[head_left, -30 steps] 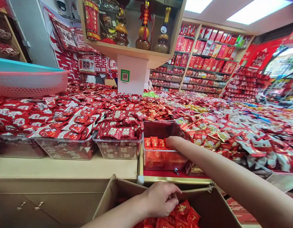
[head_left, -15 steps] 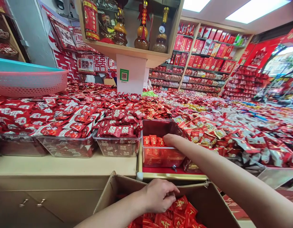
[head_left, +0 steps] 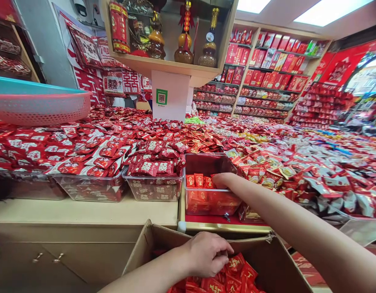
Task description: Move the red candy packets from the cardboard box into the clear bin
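Observation:
My left hand (head_left: pixel 207 254) is over an open cardboard box (head_left: pixel 139 250) of loose red packets (head_left: pixel 214 285) with gold lettering. Its fingers curl in toward the thumb, and whatever lies between them is hidden. Farther forward, my right hand (head_left: pixel 222 180) reaches into a clear plastic bin (head_left: pixel 212 201) on the counter edge. Beside that hand, small red packets (head_left: pixel 199 180) stand upright in a row along the bin's front wall. The right fingers dip inside and do not show, so their grip cannot be seen.
Left of the bin stand clear tubs (head_left: pixel 154 189) heaped with dark red packets. White-and-red packets (head_left: pixel 334 179) cover the counter on the right. A pink basket (head_left: pixel 41 110) sits at the left. A display cabinet (head_left: pixel 166 67) overhangs the counter.
The whole view has shifted slightly, so everything appears a little farther right. Both hands keep nearly the same place, the left over the box and the right in the bin.

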